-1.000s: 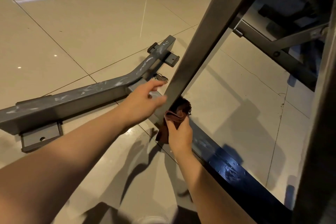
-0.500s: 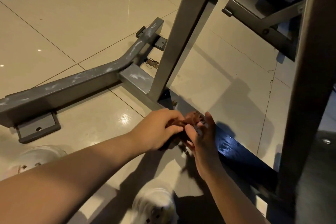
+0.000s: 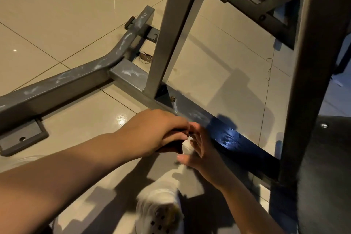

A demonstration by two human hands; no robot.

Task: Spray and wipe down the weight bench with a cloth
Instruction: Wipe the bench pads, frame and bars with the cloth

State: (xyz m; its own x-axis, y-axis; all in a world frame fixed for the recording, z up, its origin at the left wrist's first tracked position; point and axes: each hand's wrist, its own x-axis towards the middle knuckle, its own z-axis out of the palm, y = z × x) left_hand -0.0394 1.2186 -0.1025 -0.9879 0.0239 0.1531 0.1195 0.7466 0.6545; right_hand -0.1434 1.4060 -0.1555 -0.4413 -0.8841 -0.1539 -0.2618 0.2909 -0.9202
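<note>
Both hands have dropped from the foot of the slanted post to the low rail, and the cloth [image 3: 171,145], plainly bunched before, now shows only as a dark scrap. It sits under the left hand [image 3: 155,131], whose fingers curl down over it and hold it just beside the near edge of the bench frame [image 3: 131,76]. The right hand [image 3: 204,153] has its fingers spread and loose, their tips meeting the left hand's. No writing or label can be read anywhere. Square grey steel tube makes up the frame, streaked with pale smears; the rail's shaded stretch glistens with wet droplets. A flat bolt plate [image 3: 21,137] rests on the glossy beige floor tiles [image 3: 57,15]. A blurred white shoe [image 3: 159,209] lies below the hands.
</note>
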